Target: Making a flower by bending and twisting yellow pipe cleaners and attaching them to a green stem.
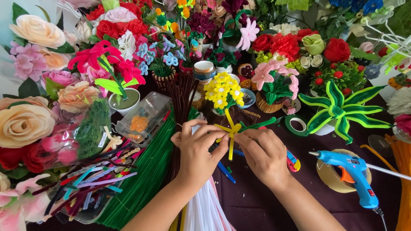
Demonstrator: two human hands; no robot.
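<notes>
Head view, my left hand [198, 150]: fingers pinched shut on the yellow pipe-cleaner flower [230, 130], at its crossing point.
Head view, my right hand [264, 155]: closed, fingertips gripping the same flower from the other side.
Flower's place: held above the dark counter [257, 201], over the green pipe cleaners [143, 179].
Nearby: blue glue gun [353, 173], well apart to my right.

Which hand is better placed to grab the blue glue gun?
Likely the right hand: the glue gun lies on its side of the table. The left hand would cross over; both pinch the yellow pipe-cleaner flower.
</notes>
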